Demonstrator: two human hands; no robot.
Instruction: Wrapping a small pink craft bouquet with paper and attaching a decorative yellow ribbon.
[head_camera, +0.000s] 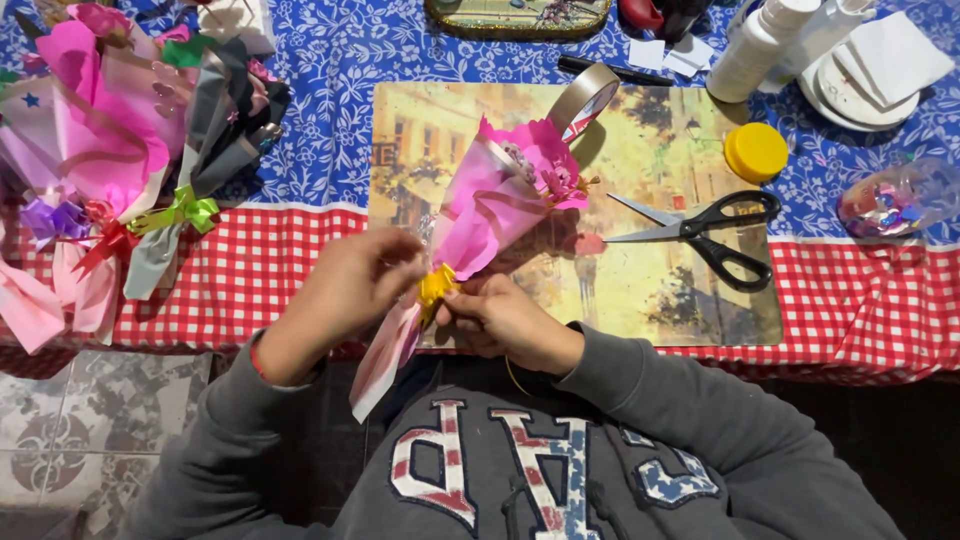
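Head view: bouquet (500, 205) between both hands (440, 290)

You hold a bouquet (500, 205) of matt pink paper in glossy clear film, tied with shiny yellow ribbon (436, 285); printed cloth covers the tabletop (300, 250).

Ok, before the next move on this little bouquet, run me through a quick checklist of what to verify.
1. Left hand grips the pink paper bouquet at its neck: ok.
2. Right hand pinches the yellow ribbon: ok.
3. Ribbon knot tight: cannot tell, fingers hide it.
4. Scissors lie on the picture mat, to the right of the hands: ok.
5. Tape roll leans behind the bouquet's top: ok.
6. Finished bouquets lie apart at the left: ok.
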